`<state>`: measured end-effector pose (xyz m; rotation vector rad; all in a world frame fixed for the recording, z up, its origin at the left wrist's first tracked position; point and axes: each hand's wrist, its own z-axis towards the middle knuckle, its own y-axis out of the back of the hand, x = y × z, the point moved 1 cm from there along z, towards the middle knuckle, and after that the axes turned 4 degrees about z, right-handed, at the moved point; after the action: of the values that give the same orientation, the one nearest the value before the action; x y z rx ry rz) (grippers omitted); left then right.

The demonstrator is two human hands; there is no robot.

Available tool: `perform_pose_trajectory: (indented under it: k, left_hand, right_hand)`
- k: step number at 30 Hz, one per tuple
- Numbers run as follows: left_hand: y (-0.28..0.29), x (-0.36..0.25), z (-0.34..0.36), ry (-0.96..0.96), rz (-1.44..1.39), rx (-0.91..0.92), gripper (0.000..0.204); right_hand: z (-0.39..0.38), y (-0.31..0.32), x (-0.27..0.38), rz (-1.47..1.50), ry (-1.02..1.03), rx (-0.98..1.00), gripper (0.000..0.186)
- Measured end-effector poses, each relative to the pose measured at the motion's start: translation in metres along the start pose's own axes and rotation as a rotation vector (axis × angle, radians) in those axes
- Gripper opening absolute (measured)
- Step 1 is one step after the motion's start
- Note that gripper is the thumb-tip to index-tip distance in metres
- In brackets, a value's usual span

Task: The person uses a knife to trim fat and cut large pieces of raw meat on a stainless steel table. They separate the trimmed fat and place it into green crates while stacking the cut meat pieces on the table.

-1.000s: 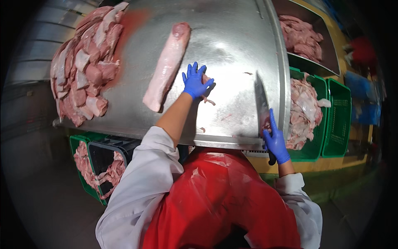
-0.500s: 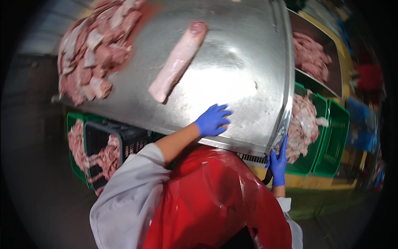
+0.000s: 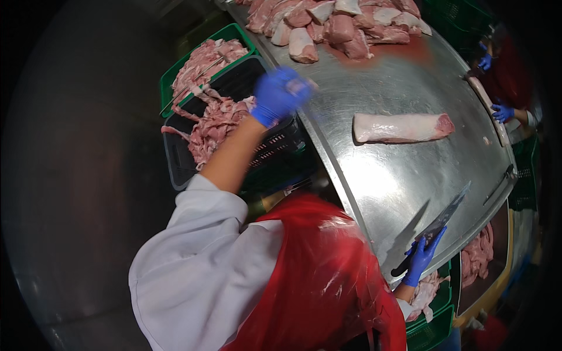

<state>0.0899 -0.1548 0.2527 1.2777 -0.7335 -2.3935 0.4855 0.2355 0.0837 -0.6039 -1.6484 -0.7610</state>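
left hand: blue glove, blurred, raised over black crate at table's left edge; looks loosely curled round a small pale scrap, grip can't be told for sure
right hand: blue glove, clenched on knife handle at table's near edge
knife: blade tilted up and away from the hand, over the steel, touching no meat
loin: long pale cut lying flat mid-table, red end to the right, well apart from both hands
table: curved steel top, wet shine, red smear near far pile
meat pile: chunks heaped at far edge of table
black crate: holds trimmings, beside and below table
green crate: behind black crate, also pink trimmings
apron: red, over white sleeve
other person: blue gloves at far right table edge, on a long pale strip
right bins: meat below table edge near right hand
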Motion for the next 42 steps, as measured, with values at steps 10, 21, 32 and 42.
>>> perform_pose_trajectory:
  k: [10, 21, 32, 42]
  left_hand:
    - [0.056, 0.165, -0.001, -0.219, 0.854, -0.024, 0.048]
    - [-0.468, -0.086, 0.083, -0.474, 0.377, 0.567, 0.057]
    - [-0.576, -0.088, 0.071, -0.036, -0.069, 0.871, 0.056]
    - [-0.442, -0.196, -0.057, -0.623, 0.414, 1.130, 0.045]
  right_hand:
    - [-0.019, -0.013, -0.061, -0.076, -0.028, -0.062, 0.077]
    - [-0.065, -0.024, 0.010, -0.150, -0.214, -0.329, 0.077]
    - [-0.222, -0.057, -0.004, 0.007, -0.458, -0.774, 0.080]
    - [-0.111, 0.001, -0.034, 0.011, -0.238, -0.465, 0.076]
